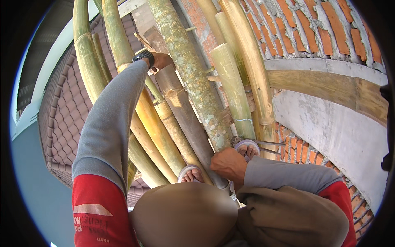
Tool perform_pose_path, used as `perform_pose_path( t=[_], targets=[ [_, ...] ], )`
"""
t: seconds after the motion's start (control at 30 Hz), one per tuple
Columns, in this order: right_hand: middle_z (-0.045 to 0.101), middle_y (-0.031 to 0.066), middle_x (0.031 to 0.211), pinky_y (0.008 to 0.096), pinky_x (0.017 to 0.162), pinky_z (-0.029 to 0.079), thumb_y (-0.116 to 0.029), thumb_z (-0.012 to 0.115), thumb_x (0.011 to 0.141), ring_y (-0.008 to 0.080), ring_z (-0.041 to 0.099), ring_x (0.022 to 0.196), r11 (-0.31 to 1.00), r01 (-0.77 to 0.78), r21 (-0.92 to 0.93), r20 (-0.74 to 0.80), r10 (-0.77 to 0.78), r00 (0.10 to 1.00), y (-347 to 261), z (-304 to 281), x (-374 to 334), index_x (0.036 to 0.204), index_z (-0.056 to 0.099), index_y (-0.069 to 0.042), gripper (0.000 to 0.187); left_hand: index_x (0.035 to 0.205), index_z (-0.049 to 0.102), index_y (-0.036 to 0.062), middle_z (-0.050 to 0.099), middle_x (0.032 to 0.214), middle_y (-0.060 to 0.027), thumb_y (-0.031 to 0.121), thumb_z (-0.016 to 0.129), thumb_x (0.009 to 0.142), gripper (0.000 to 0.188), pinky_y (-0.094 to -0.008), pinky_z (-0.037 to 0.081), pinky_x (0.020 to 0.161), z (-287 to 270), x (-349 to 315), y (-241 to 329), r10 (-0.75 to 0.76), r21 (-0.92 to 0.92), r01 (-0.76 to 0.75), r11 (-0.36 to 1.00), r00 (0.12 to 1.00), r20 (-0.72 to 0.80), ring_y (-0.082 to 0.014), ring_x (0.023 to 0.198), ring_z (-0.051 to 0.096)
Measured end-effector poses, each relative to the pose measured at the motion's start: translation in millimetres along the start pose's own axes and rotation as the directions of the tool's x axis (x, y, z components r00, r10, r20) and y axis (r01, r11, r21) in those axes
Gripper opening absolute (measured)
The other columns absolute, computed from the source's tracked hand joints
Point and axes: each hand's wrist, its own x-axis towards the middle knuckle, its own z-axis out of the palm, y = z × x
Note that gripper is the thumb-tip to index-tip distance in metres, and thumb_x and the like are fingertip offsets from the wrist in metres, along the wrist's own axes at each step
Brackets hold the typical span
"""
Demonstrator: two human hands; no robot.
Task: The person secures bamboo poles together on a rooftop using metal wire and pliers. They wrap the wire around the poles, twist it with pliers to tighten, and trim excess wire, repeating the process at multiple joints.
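My left arm stretches far up along the poles, a dark watch [143,56] at its wrist. The left hand [163,61] is bent over a dark brown bamboo pole [175,92], thumb on the near side; its other fingers are mostly hidden. Close to my body, my right hand [228,165] is closed in a fist beside the lower end of a thick, lichen-mottled bamboo pole [187,61]. What the fist holds, if anything, is hidden under the fingers. Two thin dark rods [269,143] jut out to the right of my right foot, just beyond this hand.
Yellow-green bamboo poles [154,119] lie side by side under my sandalled feet [191,174]. A short cut bamboo [232,86] has blue string round it. Another bamboo [321,85] crosses to the right, by a brick wall [304,24]. A tiled roof [68,111] lies below left.
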Motion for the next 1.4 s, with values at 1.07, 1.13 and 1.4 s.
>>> perform_pose_path(
  t=[1.07, 1.13, 1.4],
  targets=[
    [0.060, 0.0060, 0.080, 0.0345, 0.064, 0.050, -0.019, 0.063, 0.085, 0.0217, 0.065, 0.082, 0.977, 0.062, -0.204, -0.308, -0.124, 0.943, 30.9, 50.3, -7.7, 0.082, 0.068, -0.005, 0.016, 0.141, 0.058, 0.0045, 0.065, 0.136, -0.0084, 0.031, 0.052, 0.106, 0.044, -0.0382, 0.053, 0.095, 2.5, 21.4, 0.3, -0.309, -0.560, 0.091, 0.823, 0.900, -0.308, -0.0216, 0.113, 0.062],
    [0.059, 0.0056, 0.079, 0.0343, 0.063, 0.050, -0.019, 0.063, 0.084, 0.0212, 0.064, 0.081, 0.982, 0.064, -0.177, -0.335, -0.121, 0.934, 29.0, 49.0, -8.6, 0.079, 0.068, -0.005, 0.016, 0.140, 0.058, 0.0046, 0.065, 0.136, -0.0084, 0.031, 0.051, 0.106, 0.044, -0.0381, 0.053, 0.095, -7.8, 23.0, -0.2, -0.298, -0.515, 0.135, 0.846, 0.922, -0.248, -0.0215, 0.112, 0.062],
    [0.060, 0.0061, 0.080, 0.0351, 0.061, 0.048, -0.018, 0.065, 0.082, 0.0217, 0.061, 0.081, 0.977, 0.052, -0.207, -0.281, -0.110, 0.953, 26.6, 45.5, 1.9, 0.079, 0.072, -0.003, 0.017, 0.139, 0.058, 0.0049, 0.066, 0.134, -0.0085, 0.032, 0.051, 0.106, 0.043, -0.0376, 0.054, 0.092, 12.7, 37.7, -8.8, -0.377, -0.680, 0.072, 0.730, 0.872, -0.313, -0.0212, 0.109, 0.063]
  ],
)
